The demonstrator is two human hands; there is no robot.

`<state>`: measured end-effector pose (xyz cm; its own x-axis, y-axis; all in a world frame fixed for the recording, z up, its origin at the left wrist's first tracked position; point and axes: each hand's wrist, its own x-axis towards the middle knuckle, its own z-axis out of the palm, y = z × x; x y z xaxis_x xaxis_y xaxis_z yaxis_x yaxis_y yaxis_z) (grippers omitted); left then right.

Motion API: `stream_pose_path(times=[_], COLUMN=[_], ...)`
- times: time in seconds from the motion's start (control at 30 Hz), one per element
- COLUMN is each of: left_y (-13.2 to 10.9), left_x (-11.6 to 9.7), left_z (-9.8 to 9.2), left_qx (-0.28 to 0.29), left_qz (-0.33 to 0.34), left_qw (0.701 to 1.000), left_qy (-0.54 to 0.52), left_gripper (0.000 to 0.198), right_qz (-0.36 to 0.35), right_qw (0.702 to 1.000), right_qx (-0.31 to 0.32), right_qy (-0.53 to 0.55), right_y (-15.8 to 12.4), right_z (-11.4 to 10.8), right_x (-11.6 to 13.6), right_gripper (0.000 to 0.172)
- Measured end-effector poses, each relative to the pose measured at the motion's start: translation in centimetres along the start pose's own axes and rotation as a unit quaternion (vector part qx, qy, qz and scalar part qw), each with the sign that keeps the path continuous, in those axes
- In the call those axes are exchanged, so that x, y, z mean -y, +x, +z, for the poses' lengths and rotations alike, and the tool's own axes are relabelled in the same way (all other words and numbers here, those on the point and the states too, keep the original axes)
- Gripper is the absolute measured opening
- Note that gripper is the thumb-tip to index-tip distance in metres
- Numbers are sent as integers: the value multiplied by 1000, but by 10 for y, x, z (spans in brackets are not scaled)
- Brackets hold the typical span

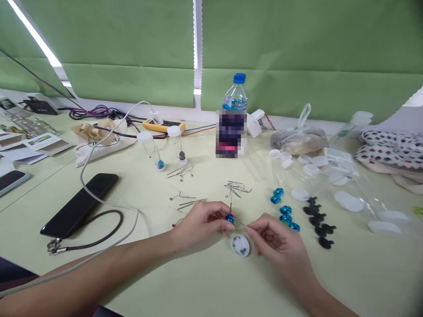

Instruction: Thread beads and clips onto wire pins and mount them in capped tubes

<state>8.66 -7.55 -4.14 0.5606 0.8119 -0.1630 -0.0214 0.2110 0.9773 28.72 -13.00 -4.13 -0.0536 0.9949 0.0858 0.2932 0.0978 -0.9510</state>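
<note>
My left hand (205, 220) is closed on a small shiny blue metal part (229, 218), from which a thin metal rod (231, 200) stands upright. My right hand (277, 242) pinches a thin metal pin (243, 225), its tip pointing toward the blue part but apart from it. Just below, between both hands, lies a white cap (235, 252) with several tiny dark pieces in it. Beyond the left hand is a small pile of bent metal rods (238, 189). More blue metal parts (285, 210) and black knob-like pieces (325, 242) lie right of the right hand.
Finished-looking pieces on white caps (161, 165) stand at the back left. A phone (81, 204) and a white cable (109, 202) lie left. A bottle (234, 103), a plastic bag (297, 140) and clear tubes with white lids (383, 228) are at the back and right.
</note>
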Motion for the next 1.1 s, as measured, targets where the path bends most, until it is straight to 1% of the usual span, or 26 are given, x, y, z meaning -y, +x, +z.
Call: stream_pose_path(times=[0.13,0.2,0.3,0.4,0.5,0.63,0.73,0.9,1.0,1.1], left_y=[0,0,0,0,-1,-3,-5,-9,-9,-9], left_x=[0,1,2,1,0,-1,-2,-7,-8,-8], left_z=[0,0,0,0,2,5,5,4,4,4], left_qx=[-4,-2,5,9,0,2,10,12,5,9], left_qz=[-5,-6,-8,-13,-17,-12,16,109,111,97], left_qw=[1000,1000,1000,1000,999,998,998,991,991,994], left_qy=[1,-4,-11,-15,-31,-67,-53,70,72,45], left_gripper=[15,17,20,20,23,24,20,22,19,17], right_qz=[-12,-40,-102,-164,-218,-271,-293,-321,-360,-410], right_qw=[999,996,984,963,937,904,885,870,859,835], right_qx=[14,16,15,11,1,-7,8,20,17,24], right_qy=[-44,-78,-142,-212,-274,-330,-361,-375,-364,-366], right_y=[-1,-1,-3,-4,-4,-4,-5,-11,-13,-12], right_z=[-1,-2,-4,-7,-9,-11,-14,-21,-24,-26], right_x=[0,1,1,-2,-4,-2,-4,-17,-20,-14], right_gripper=[21,20,20,17,14,18,23,23,25,36])
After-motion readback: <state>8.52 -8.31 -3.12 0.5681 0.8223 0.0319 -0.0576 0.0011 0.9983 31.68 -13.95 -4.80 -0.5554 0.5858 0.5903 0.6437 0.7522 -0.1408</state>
